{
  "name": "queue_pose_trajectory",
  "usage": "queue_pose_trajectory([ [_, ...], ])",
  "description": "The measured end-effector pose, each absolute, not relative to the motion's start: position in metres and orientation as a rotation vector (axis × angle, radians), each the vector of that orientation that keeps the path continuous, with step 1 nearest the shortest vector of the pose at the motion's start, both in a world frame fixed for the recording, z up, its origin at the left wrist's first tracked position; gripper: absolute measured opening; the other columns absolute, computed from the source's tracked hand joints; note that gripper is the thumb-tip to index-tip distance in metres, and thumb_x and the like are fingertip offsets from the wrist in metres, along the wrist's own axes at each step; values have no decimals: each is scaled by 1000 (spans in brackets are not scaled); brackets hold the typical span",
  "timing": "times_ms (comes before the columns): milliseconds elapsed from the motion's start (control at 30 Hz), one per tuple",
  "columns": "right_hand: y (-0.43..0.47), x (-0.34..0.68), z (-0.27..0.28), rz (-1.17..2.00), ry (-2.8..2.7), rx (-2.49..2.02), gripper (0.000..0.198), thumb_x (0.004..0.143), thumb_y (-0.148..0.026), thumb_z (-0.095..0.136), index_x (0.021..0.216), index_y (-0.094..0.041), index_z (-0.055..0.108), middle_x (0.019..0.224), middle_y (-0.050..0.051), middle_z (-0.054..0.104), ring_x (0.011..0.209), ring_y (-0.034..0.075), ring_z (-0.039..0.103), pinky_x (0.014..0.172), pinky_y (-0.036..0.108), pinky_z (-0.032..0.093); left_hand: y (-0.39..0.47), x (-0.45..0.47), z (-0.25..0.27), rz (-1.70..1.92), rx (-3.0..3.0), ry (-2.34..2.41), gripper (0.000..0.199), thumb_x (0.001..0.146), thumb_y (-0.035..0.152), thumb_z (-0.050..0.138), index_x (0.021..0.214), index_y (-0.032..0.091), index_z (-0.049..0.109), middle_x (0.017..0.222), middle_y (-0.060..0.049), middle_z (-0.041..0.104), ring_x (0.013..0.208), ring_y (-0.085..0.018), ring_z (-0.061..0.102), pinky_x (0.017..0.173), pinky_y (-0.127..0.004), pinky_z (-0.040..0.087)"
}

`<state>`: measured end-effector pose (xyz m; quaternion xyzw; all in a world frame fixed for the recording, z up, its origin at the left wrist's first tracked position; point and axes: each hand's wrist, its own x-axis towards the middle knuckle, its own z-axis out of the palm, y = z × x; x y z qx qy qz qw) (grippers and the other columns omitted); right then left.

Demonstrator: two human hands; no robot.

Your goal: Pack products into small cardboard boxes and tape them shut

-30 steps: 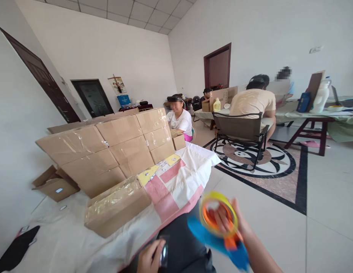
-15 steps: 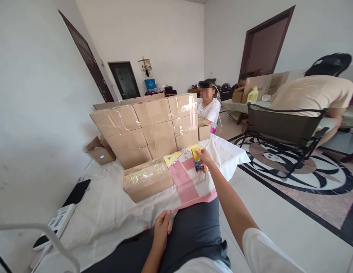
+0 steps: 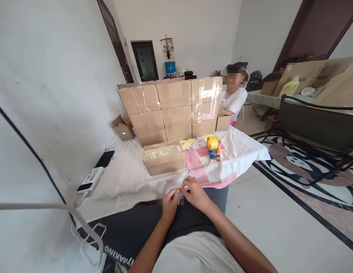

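Over my lap, my left hand and my right hand meet with fingers pinched together. Between them shows a small see-through scrap that looks like clear tape; its edges are hard to make out. Beyond my hands, a cardboard box with clear tape across its top lies on the cloth. To its right, a tape dispenser in blue and orange, with a yellow roll, stands on the cloth, touched by neither hand.
A wall of stacked taped boxes rises behind. An open carton is at the left, by a power strip and a black phone-like slab. Another person sits behind the stack. A folding chair stands at right.
My right hand has let go of the tape dispenser, which now stands on the cloth, and has come back to my left hand. My view has turned right to left.
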<state>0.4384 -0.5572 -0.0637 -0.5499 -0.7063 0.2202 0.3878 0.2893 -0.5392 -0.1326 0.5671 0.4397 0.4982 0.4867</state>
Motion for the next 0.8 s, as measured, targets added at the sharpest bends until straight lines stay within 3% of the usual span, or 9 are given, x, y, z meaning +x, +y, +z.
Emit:
queue_pose_trajectory([
  [133,-545,435,-19,434,-1909,-1269,16,84,-6,61,79,-20,67,108,8,58,109,25,52,98,42,45,-530,287,-132,1281,1214,1079,61,83,71,59,104,14,67,46,10,38,41,-9,34,42,-21,28],
  [267,-532,437,53,362,-1926,-1048,12,93,-14,54,87,-20,62,107,7,56,111,22,52,100,39,43,-518,275,-131,1445,932,1127,60,83,76,54,101,20,51,48,14,27,39,-6,25,40,-17,21],
  [433,-463,435,113,405,-2045,-1046,16,95,-23,54,87,-19,67,117,6,58,122,22,49,111,40,33,-498,263,-97,1773,1167,1179,44,94,61,50,113,21,48,53,12,38,42,-9,37,44,-19,31],
  [500,-423,430,117,492,-2085,-1176,16,95,-28,57,90,-19,69,120,6,61,120,21,52,109,35,35,-483,262,-71,2009,1422,1203,37,97,54,49,110,19,54,62,4,52,54,-13,53,55,-25,44],
  [567,-389,423,114,570,-2130,-1310,16,94,-26,57,91,-18,71,113,6,66,111,19,58,101,30,42,-464,261,-44,2121,1660,1214,32,95,49,54,102,19,61,82,-6,66,79,-20,65,76,-35,52],
  [667,-360,412,100,568,-2167,-1457,15,90,-21,59,84,-17,73,103,8,69,104,22,61,95,33,45,-438,259,-18,1907,2202,1342,25,93,37,60,110,21,69,112,-12,72,112,-29,64,101,-47,43],
  [800,-350,402,80,441,-2186,-1626,8,79,-22,70,74,-16,71,114,13,65,114,33,55,100,48,42,-419,258,-25,1580,2656,1446,25,96,24,57,117,22,69,117,-9,75,110,-27,67,103,-49,36],
])
